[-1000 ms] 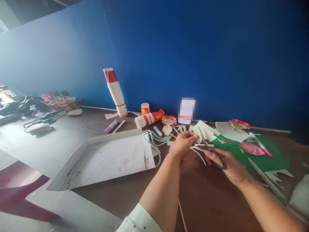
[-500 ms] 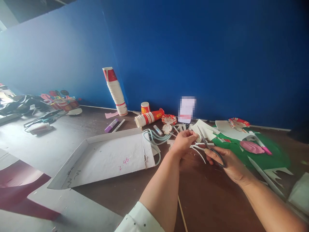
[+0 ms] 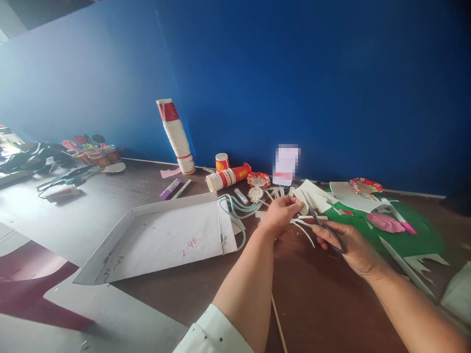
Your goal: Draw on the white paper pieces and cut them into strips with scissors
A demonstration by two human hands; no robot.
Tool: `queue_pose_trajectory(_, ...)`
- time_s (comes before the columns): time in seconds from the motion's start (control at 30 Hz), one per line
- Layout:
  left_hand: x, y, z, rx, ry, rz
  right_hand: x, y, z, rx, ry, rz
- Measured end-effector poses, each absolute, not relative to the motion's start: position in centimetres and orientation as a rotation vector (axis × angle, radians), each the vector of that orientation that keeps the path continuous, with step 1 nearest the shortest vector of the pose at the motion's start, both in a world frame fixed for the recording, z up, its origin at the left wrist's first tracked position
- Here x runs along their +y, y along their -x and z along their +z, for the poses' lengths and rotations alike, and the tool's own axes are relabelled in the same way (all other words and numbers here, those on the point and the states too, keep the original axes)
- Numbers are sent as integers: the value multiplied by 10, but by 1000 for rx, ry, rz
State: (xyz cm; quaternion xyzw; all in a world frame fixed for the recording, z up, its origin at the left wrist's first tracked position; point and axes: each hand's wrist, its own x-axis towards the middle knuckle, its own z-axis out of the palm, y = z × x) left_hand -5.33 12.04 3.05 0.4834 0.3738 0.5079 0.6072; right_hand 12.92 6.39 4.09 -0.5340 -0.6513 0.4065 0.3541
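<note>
Between the thumb and fingers of my left hand (image 3: 282,212) is a small piece of white paper (image 3: 303,209). My right hand (image 3: 348,245) is closed around the dark handles of a pair of scissors (image 3: 333,236). Their blades point up and left, right beside the paper piece. White paper strips (image 3: 304,232) lie under and between my hands. Behind them rests a larger cut sheet of white paper (image 3: 313,197). A flower-like cutout with a red and white fringe (image 3: 258,180) lies left of my left hand.
A white cardboard box lid (image 3: 162,235) lies at left, with a pale cable (image 3: 241,212) by it. Stacked paper cups (image 3: 178,139) lean near the blue partition (image 3: 294,73). A green sheet (image 3: 423,235) at right carries a pink oval (image 3: 385,222) and a marker (image 3: 407,226). A wooden stick (image 3: 278,326) lies in front.
Both hands keep nearly the same place, with the scissors still beside the paper piece. The whole view has shifted very slightly.
</note>
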Motion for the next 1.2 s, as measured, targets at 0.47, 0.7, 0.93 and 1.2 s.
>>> queue_pose_trajectory(0.47,118,53,33,879,-1116,1176,64,-128,41,-1669,1402,1057)
queue_pose_trajectory(0.7,117,51,36,882,-1049,1171,66,-128,39,-1669,1412,1035)
queue_pose_trajectory(0.93,117,50,36,863,-1040,1174,65,-129,35,-1658,1414,1033)
queue_pose_trajectory(1.2,120,48,32,848,-1007,1190,68,-131,29,-1727,1417,989)
